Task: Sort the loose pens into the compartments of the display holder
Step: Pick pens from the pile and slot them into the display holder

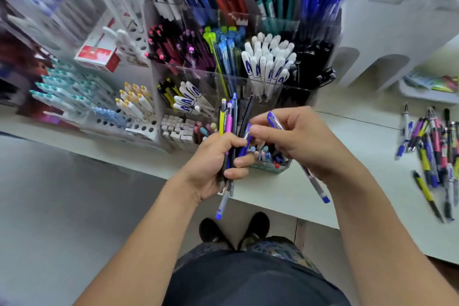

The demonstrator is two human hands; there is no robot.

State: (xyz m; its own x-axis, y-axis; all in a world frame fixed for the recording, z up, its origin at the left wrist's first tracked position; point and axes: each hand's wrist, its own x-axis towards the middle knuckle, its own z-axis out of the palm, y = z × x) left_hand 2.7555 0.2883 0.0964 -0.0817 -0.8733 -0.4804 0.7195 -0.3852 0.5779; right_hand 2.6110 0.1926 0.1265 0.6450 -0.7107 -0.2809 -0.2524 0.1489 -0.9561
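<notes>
My left hand grips a bundle of mixed pens, yellow, pink, blue and black, standing upright in front of the display holder. My right hand holds a clear pen with a blue cap across its palm, tip pointing down and right, while its thumb and fingers pinch another blue pen at the bundle. The clear tiered display holder stands on the white counter straight ahead, its compartments packed with pens sorted by kind. A heap of loose pens lies on the counter at the right.
A white perforated pen stand and teal-capped pens sit left of the holder. A red and white box stands behind them. White arched dividers rise at the right. The white counter's edge runs diagonally below my hands; grey floor lies below.
</notes>
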